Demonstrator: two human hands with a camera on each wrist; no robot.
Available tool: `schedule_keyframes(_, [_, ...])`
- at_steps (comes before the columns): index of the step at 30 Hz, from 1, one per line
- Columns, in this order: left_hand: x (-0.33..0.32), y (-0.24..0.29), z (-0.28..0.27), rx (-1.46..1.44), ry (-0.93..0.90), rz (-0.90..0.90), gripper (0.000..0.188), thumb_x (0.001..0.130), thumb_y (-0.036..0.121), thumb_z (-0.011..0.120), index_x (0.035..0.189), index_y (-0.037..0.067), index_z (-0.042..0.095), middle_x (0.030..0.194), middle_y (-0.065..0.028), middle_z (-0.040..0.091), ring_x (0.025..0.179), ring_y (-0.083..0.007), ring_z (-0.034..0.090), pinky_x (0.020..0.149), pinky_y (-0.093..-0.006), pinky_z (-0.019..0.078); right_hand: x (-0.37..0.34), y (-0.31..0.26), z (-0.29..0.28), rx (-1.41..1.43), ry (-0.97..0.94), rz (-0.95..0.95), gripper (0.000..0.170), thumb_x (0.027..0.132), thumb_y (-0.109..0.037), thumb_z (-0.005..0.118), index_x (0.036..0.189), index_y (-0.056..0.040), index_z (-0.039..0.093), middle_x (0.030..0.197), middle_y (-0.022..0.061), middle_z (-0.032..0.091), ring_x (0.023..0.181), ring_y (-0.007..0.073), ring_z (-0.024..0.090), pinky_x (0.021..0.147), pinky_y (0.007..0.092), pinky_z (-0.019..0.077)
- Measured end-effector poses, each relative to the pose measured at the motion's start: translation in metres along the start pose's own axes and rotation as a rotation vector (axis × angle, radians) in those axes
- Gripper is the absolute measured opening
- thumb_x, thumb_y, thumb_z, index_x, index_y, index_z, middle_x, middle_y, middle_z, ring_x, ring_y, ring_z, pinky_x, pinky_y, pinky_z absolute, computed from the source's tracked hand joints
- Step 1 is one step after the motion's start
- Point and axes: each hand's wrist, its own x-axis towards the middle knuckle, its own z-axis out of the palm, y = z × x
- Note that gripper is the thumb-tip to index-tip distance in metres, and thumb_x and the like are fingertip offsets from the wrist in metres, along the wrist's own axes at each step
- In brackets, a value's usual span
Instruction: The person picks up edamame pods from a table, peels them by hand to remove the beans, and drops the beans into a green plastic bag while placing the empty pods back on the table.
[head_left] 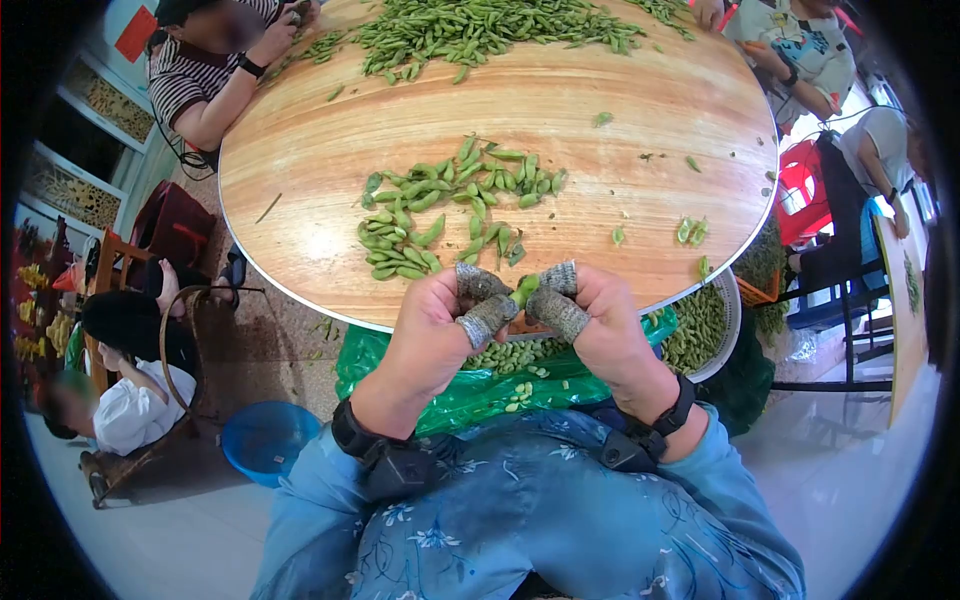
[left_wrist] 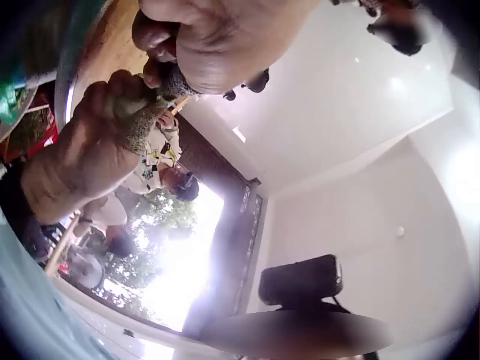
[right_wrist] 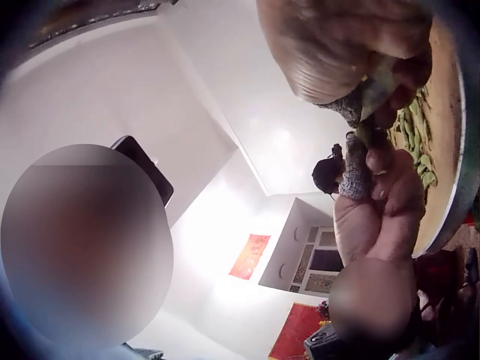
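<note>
Both hands meet at the near edge of the round table, fingertips covered in grey knitted sleeves. Between them a green pod (head_left: pixel 524 290) is pinched by the left hand (head_left: pixel 425 318) and the right hand (head_left: pixel 612 325). In the right wrist view the left hand (right_wrist: pixel 382 206) and right hand (right_wrist: pixel 349 49) come together at the pod, partly hidden by fingers. The left wrist view shows the left hand (left_wrist: pixel 232 37) close to the right hand (left_wrist: pixel 86 154). A loose cluster of pods (head_left: pixel 405 215) lies on the table just beyond them.
A large pod heap (head_left: pixel 480 35) covers the far part of the wooden table (head_left: pixel 320 170). Below the hands, shelled beans (head_left: pixel 520 355) lie by green plastic (head_left: pixel 440 395). A white basket (head_left: pixel 735 320) of pods stands right, a blue basin (head_left: pixel 268 440) left. Other people sit around.
</note>
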Motion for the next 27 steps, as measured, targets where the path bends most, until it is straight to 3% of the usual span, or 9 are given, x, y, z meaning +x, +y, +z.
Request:
schedule_keyframes(3, [-0.002,-0.007,0.005,0.397,0.056,0.169,0.017,0.074,0.004,0.059,0.087,0.0,0.049,0.073,-0.007,0.056,0.063,-0.0156,0.055,0.05,-0.0259,0.0428,-0.001,-0.009,0.002,0.093,0.018,0.034,0.007,0.08,-0.005,0.053,0.083,0.0008,0.054,0.075,0.0016,0.056,0.07,0.0075,0.052,0.063,0.0215,0.0435])
schedule_keyframes(5, [-0.004,-0.012,0.005,1.182,0.065,0.604,0.028,0.067,0.003,0.061,0.091,0.001,0.047,0.073,-0.013,0.055,0.065,-0.0265,0.055,0.049,-0.0334,0.0432,-0.002,-0.011,0.003,0.178,0.024,0.076,0.007,0.08,-0.005,0.053,0.083,0.0011,0.054,0.075,0.0018,0.056,0.07,0.0079,0.052,0.063,0.0219,0.0439])
schedule_keyframes(8, [-0.002,-0.015,0.001,1.403,0.061,0.821,0.035,0.061,0.003,0.06,0.094,0.001,0.046,0.071,-0.017,0.053,0.066,-0.0339,0.053,0.05,-0.0387,0.0425,-0.001,-0.007,0.002,0.122,-0.025,0.005,0.006,0.08,-0.004,0.053,0.083,0.0017,0.053,0.074,0.0026,0.056,0.071,0.009,0.053,0.065,0.0227,0.0448])
schedule_keyframes(10, [0.001,-0.02,0.001,1.368,0.084,0.878,0.034,0.06,-0.001,0.057,0.092,0.0,0.046,0.071,-0.0159,0.053,0.065,-0.0326,0.054,0.051,-0.0377,0.043,-0.002,-0.004,0.002,0.032,-0.031,-0.065,0.006,0.08,-0.003,0.052,0.083,0.0018,0.053,0.075,0.0032,0.056,0.071,0.0091,0.054,0.066,0.0228,0.0449])
schedule_keyframes(16, [-0.002,-0.026,0.008,0.88,0.108,0.696,0.018,0.072,-0.001,0.052,0.089,0.0,0.048,0.064,-0.0118,0.052,0.058,-0.0249,0.054,0.051,-0.0313,0.0418,-0.004,-0.005,0.003,0.066,-0.046,-0.077,0.007,0.08,-0.003,0.053,0.084,0.0018,0.052,0.076,0.0033,0.057,0.071,0.0084,0.053,0.064,0.0224,0.044])
schedule_keyframes(18, [-0.005,-0.024,0.01,0.611,0.111,0.446,0.01,0.08,0.004,0.049,0.088,0.0,0.048,0.064,-0.006,0.053,0.059,-0.015,0.053,0.052,-0.0278,0.0415,-0.004,-0.003,0.002,0.045,-0.042,-0.097,0.007,0.08,-0.004,0.053,0.084,0.0018,0.053,0.076,0.0034,0.057,0.071,0.0083,0.053,0.064,0.0224,0.044])
schedule_keyframes(24, [-0.001,-0.024,-0.008,-0.164,-0.088,0.016,0.012,0.081,0.007,0.05,0.091,0.001,0.049,0.067,0.0006,0.052,0.059,-0.0078,0.048,0.05,-0.0209,0.0378,-0.005,-0.004,0.001,-0.105,-0.082,-0.23,0.006,0.079,-0.003,0.054,0.081,0.0021,0.054,0.075,0.0031,0.057,0.07,0.0076,0.052,0.062,0.0221,0.0437])
schedule_keyframes(25, [0.0,-0.023,-0.006,-0.163,-0.088,0.016,0.012,0.081,0.007,0.05,0.091,0.001,0.049,0.067,0.0006,0.052,0.059,-0.0078,0.048,0.05,-0.0209,0.0378,-0.005,-0.004,0.001,-0.103,-0.069,-0.214,0.005,0.078,-0.003,0.054,0.081,0.0022,0.054,0.074,0.0026,0.056,0.069,0.0074,0.052,0.061,0.0219,0.0436])
schedule_keyframes(27, [0.002,-0.02,0.002,0.456,0.042,0.329,0.014,0.081,0.01,0.052,0.091,0.001,0.051,0.069,-0.0014,0.053,0.06,-0.0049,0.047,0.05,-0.0195,0.0389,-0.004,-0.003,-0.002,-0.102,-0.045,-0.162,0.005,0.078,-0.002,0.054,0.08,0.0024,0.054,0.072,0.0023,0.056,0.068,0.0073,0.051,0.06,0.0217,0.0435])
